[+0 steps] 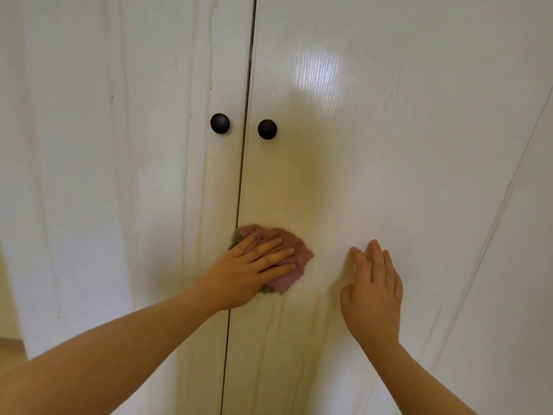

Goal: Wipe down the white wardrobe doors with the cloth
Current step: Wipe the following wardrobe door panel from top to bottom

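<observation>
Cloth (294, 245) pressed low on the right wardrobe door (389, 151)
Our left hand (254, 266) lies flat on the mauve cloth, fingers straight, grasping nothing. It sits just right of the gap between the doors, below the two black knobs (220, 123). Our right hand (374, 295) rests flat and relaxed on the same door, lower right of centre, near the cloth but apart.

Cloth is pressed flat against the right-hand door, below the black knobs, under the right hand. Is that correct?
Not quite. The head view shows the left hand pressing the cloth, with straight fingers over it. The right hand rests bare beside it. The rest holds: right-hand door, below the black knobs.
</observation>
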Demonstrator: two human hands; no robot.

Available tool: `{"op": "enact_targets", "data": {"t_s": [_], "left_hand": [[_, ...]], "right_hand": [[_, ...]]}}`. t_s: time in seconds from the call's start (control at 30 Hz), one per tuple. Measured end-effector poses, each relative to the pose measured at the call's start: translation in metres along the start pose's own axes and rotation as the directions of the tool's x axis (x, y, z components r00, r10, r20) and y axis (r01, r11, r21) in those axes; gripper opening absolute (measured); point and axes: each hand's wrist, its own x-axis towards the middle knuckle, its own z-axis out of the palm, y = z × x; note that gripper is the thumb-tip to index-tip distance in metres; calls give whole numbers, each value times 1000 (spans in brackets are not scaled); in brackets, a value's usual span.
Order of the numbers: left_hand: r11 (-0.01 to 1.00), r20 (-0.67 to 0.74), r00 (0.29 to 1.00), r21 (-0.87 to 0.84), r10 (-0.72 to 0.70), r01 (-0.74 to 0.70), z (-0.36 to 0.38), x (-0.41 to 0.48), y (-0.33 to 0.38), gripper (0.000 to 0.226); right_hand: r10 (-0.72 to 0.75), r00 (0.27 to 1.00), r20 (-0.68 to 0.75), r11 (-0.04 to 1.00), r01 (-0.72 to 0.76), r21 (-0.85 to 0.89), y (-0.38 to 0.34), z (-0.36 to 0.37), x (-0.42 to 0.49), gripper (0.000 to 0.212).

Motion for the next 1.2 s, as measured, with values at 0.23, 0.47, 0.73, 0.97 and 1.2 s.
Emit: {"op": "enact_targets", "data": {"t_s": [0.23,0.47,0.73,0.97,1.2], "left_hand": [[997,119,990,-31,-72,76,12,-17,51,57],[956,-16,956,-12,-292,292,4,11,33,54],[985,48,984,-8,-172,173,10,5,60,58],[962,72,962,-52,-264,268,15,13,97,53],[946,33,946,-25,-323,324,6,50,81,54]], "right_hand": [[-18,1000,17,1000,18,1,3,6,-12,61],[26,1000,1,988,-26,150,-4,-5,-8,53],[67,992,104,972,-89,218,7,-9,-2,25],[70,965,253,970,-125,209,16,-7,-9,28],[88,935,343,974,-153,166,38,-15,-9,38]]}}
